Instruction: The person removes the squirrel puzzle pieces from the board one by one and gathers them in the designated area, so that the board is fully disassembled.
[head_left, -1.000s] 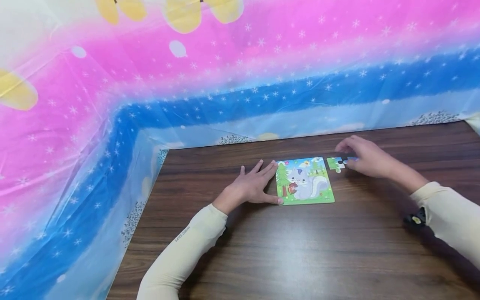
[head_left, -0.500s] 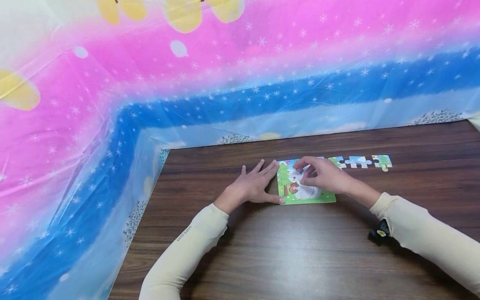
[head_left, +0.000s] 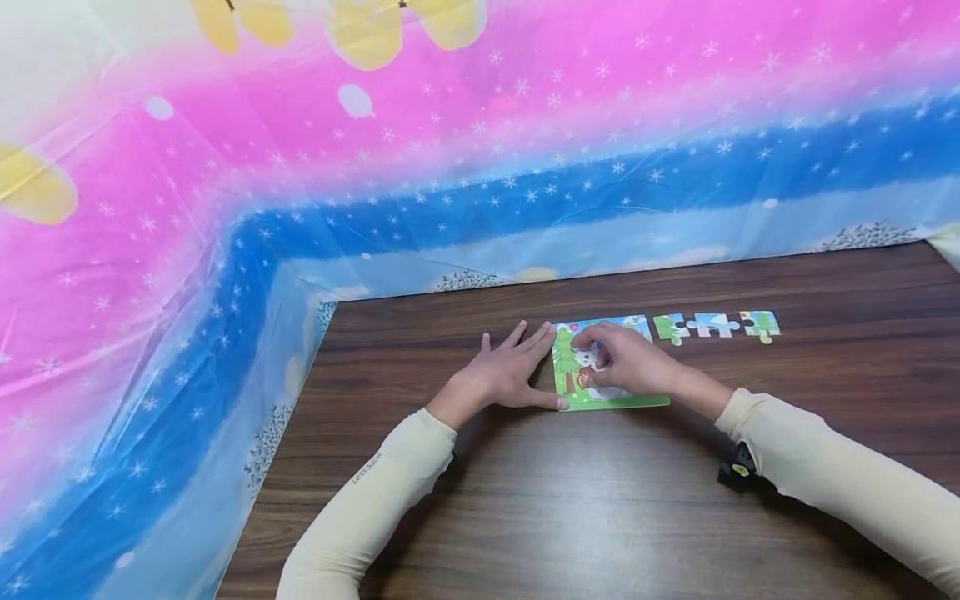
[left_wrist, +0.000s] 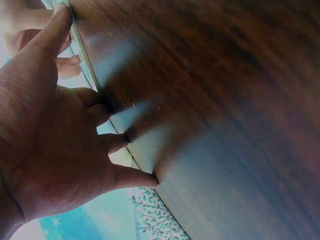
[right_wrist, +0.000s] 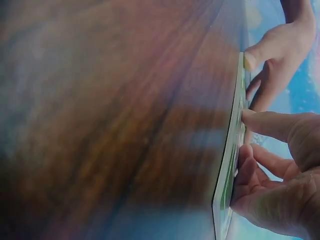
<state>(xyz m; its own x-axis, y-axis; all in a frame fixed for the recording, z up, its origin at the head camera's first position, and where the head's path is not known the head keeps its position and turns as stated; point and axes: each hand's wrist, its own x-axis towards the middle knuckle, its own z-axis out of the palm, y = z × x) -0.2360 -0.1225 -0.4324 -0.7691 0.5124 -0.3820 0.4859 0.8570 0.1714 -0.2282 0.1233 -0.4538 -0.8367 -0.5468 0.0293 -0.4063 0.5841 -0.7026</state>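
Note:
A square squirrel puzzle (head_left: 566, 398) lies flat on the table, its edge seen side-on in the right wrist view. My left hand (head_left: 498, 372) is spread at its left side, fingertips on the wood and thumb at the near left corner. My right hand (head_left: 630, 358) is over the middle of the puzzle, fingers bent. Thumb and finger of this right hand (right_wrist: 295, 170) touch the puzzle's face in the right wrist view. Whether they pinch a piece is hidden. Loose puzzle pieces lie in a row to the right: a green one (head_left: 668, 327), a blue-white one (head_left: 715, 324) and a tree one (head_left: 762, 323).
The dark wood table (head_left: 600, 500) runs back to a pink and blue patterned cloth (head_left: 525, 183), which hangs behind it and along the left. A small black device (head_left: 738, 467) is worn under my right wrist.
My right hand has come left from the loose pieces onto the puzzle, then shifted slightly further left, uncovering the row of pieces. My left hand has stayed in place.

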